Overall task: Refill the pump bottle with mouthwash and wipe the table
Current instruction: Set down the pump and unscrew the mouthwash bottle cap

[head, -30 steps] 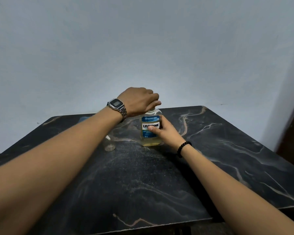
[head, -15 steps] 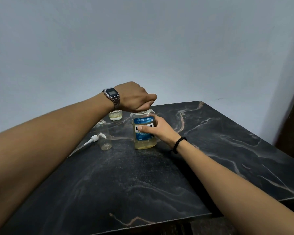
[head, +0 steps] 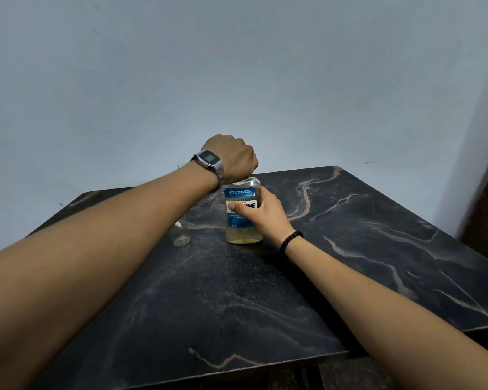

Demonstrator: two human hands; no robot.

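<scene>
Here, upright near the far edge of the dark marble-patterned table (head: 350, 249): clear, blue-labelled mouthwash bottle (head: 243, 220), steadied by right hand (head: 261, 213) wrapped round it; left hand (head: 231, 159) clenched over cap, likely unscrewing.

Upright mouthwash bottle (head: 243, 218), yellow liquid

Your single view comes from the head camera, wide-angle, looking forward and slightly down from above the near edge of the dark marble table (head: 350, 277). The upper half of frame is plain wall (head: 237, 66). Both your forearms enter from the bottom corners and converge near frame centre at the mouthwash bottle (head: 244, 220), which sits mid-distance. The lens bows the table's edges. No second view, so no overlap.
</scene>
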